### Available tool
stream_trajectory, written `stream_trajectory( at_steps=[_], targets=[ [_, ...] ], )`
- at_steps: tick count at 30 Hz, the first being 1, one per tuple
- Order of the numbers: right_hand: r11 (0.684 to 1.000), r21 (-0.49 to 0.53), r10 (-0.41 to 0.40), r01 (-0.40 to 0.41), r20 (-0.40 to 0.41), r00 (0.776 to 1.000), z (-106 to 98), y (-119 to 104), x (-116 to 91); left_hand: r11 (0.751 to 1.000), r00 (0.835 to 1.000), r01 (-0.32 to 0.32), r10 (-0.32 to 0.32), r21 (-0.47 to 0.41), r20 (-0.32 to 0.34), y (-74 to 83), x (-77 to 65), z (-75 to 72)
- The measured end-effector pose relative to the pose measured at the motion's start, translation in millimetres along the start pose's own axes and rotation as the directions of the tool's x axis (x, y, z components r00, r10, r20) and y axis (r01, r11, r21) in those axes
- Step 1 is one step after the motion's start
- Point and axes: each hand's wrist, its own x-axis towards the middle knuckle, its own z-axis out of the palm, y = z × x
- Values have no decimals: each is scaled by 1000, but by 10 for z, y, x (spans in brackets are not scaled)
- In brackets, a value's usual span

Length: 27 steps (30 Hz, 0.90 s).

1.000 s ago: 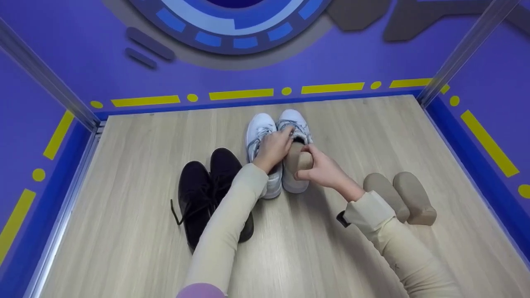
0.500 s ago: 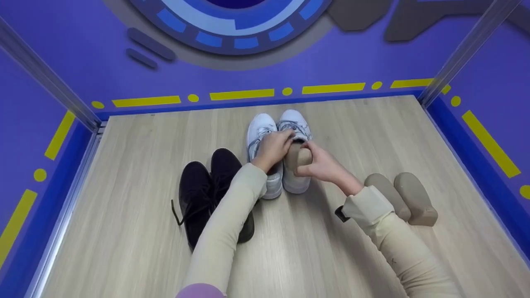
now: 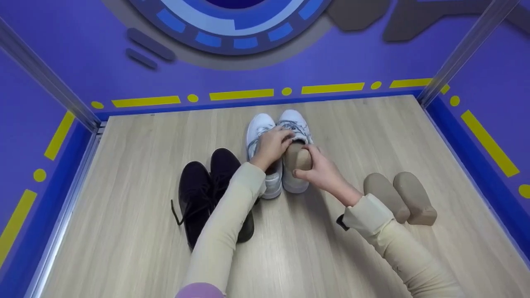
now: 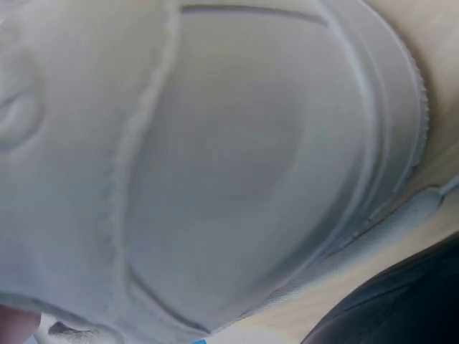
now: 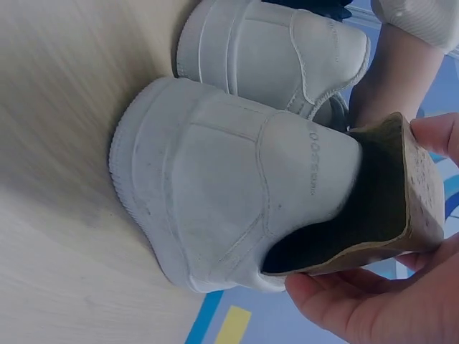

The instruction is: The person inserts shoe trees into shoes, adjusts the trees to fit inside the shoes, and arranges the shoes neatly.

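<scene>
Two white sneakers stand side by side, toes toward the back wall: the left sneaker and the right sneaker. Out of the right one's opening rises the heel end of a tan shoe tree; its front part is hidden inside. My right hand grips this heel end, thumb and fingers on opposite sides. The right wrist view shows the shoe tree's hollow underside above the sneaker's heel. Reaching across the left sneaker, my left hand pinches the right sneaker's tongue area. White shoe leather fills the left wrist view.
Two more tan shoe trees lie on the wooden board at the right. Left of the sneakers sits a pair of black lace-up shoes, partly covered by the left sleeve. Purple-blue panels enclose the back and sides.
The shoe tree's heel end has shifted slightly left, my right hand moving with it. My left hand's fingers have shifted a little on the tongue area. The other shoes stay put.
</scene>
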Motion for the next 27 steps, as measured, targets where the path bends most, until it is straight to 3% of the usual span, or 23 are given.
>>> stream_trajectory(
  at_steps=[9,16,27],
  targets=[
    [999,-44,3,-2,10,1000,-43,-13,79,999,999,-40,41,23,-3,-8,24,-47],
    [1000,-17,21,-20,63,998,-92,-25,156,1000,1000,-12,12,12,25,0,18,-51],
    [999,-16,38,-37,77,996,-73,-31,204,1000,999,1,-2,26,45,-1,17,-71]
  ],
)
